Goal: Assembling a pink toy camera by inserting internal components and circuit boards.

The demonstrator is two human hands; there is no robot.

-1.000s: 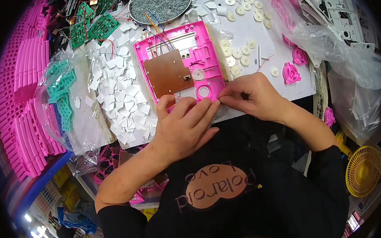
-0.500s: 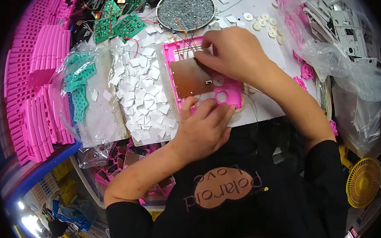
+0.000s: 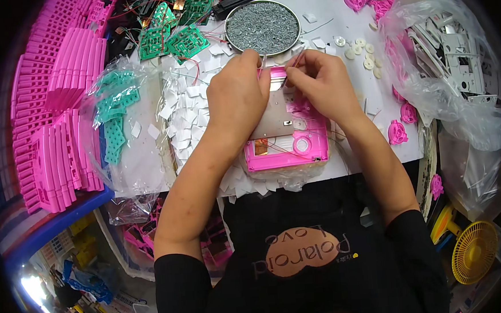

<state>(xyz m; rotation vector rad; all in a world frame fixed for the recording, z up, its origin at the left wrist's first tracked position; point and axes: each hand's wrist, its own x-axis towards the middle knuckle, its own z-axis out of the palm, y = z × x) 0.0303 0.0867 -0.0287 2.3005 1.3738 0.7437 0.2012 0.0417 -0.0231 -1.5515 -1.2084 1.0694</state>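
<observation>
A pink plastic housing (image 3: pixel 318 159) lies on the table in front of me, with a flat brown-grey circuit board (image 3: pixel 272 120) across its left part. Over the far left corner, my left hand (image 3: pixel 236 97) is closed in a pinch; its fingertips are largely hidden, and I cannot make out what they hold. Opposite it, my right hand (image 3: pixel 325 87) pinches thin wires (image 3: pixel 298 57) above the far end of the housing. Near the lower edge of the housing a copper-coloured piece (image 3: pixel 261 146) and a round ring (image 3: pixel 302 146) show.
A round tray of small metal screws (image 3: pixel 262 26) stands just beyond my hands. White paper squares (image 3: pixel 186 123) spread to the left, with green circuit boards (image 3: pixel 189 42) behind. Pink parts (image 3: pixel 56 162) are stacked at far left; white discs (image 3: pixel 364 52) and bagged parts (image 3: pixel 462 57) lie right.
My left hand has left the near edge of the housing for its far left corner. My right hand has shifted right and now pinches wires. The whole view has moved slightly.
</observation>
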